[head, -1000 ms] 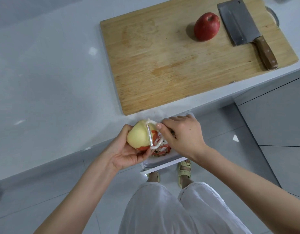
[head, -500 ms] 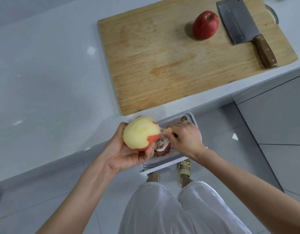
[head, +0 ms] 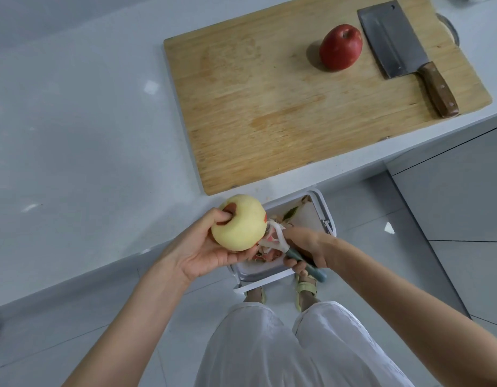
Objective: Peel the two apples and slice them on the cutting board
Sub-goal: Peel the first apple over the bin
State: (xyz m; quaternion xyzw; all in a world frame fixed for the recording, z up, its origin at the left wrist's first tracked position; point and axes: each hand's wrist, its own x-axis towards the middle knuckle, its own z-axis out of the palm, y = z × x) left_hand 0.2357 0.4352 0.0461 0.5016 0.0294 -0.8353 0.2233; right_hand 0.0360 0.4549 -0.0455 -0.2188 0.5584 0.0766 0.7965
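Observation:
A nearly peeled yellow apple (head: 240, 223) with small red skin patches sits in my left hand (head: 202, 250), fingers curled round it, thumb in its top hollow. Just right of it and lower, my right hand (head: 306, 247) grips a peeler (head: 292, 251) with a white head and teal handle, its head beside the apple's lower right. A whole red apple (head: 340, 47) stands on the wooden cutting board (head: 269, 107), with a cleaver (head: 403, 54) lying to its right on the board.
A white bin (head: 322, 210) with peels inside stands on the floor under my hands, against the counter front. The white counter (head: 74, 135) stretches left of the board. Grey cabinet fronts (head: 451, 191) lie to the right. My legs and sandalled feet are below.
My left hand turned the apple so the peeled side faces up. My right hand dropped lower and to the right with the peeler, away from the apple's top.

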